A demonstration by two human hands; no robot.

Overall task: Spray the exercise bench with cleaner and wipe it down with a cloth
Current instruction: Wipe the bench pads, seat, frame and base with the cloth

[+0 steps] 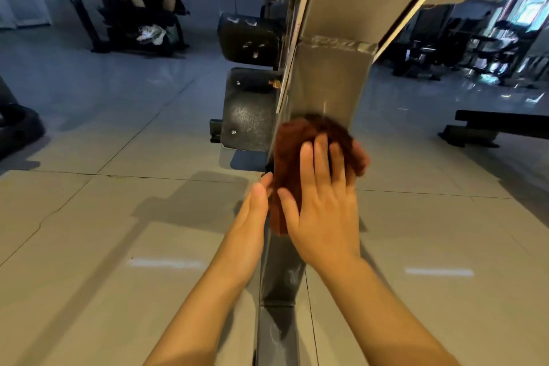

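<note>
Bench frame (329, 80): grey metal, rust-brown cloth (285, 157).

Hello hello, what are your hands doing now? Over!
Right hand flat, pressing brown cloth onto bench frame. Left hand touching cloth's edge. No spray bottle in view. Nothing blocking.

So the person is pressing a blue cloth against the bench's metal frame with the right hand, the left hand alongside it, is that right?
Not quite: the cloth is reddish-brown, not blue, as the head view shows. The rest holds: the right hand presses it against the bench's metal frame, and the left hand is alongside it, fingers straight at the cloth's edge.
</note>
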